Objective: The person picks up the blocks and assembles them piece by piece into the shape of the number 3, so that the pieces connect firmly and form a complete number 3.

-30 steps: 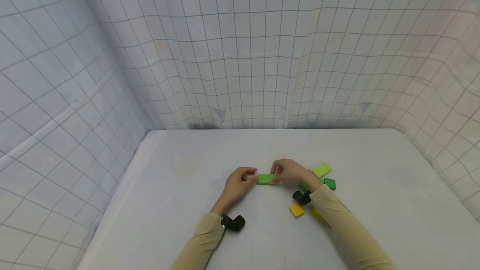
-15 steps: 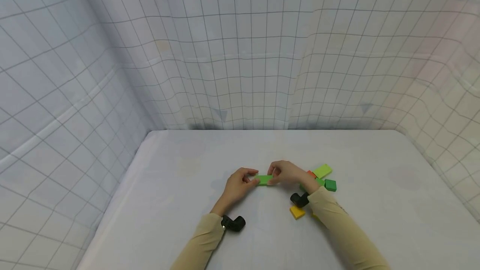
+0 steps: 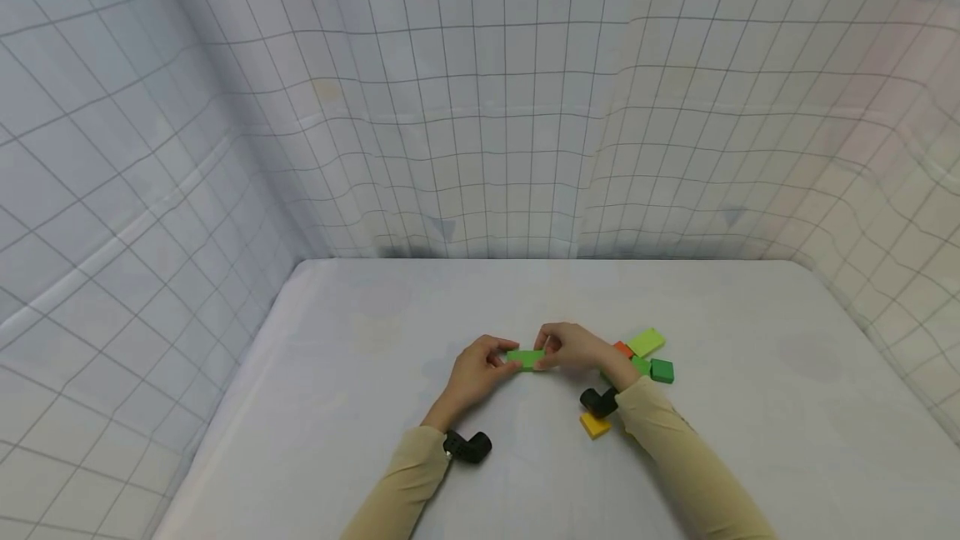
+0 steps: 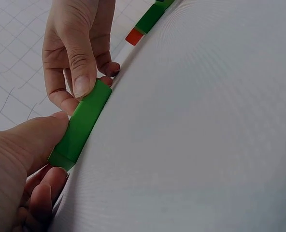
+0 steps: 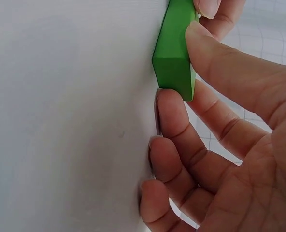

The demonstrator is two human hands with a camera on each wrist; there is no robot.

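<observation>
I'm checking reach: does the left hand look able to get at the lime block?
Probably not: the left hand grips a green block, with the right hand blocking the way toward the lime block.

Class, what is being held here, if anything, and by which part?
A green block, gripped near both ends: left hand at one, right hand at the other.

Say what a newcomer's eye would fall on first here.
Probably the green rectangular block, held between the left hand and right hand. Next, right of that hand, the lime block, dark green block and red block; lower in the head view, the yellow block.
</observation>
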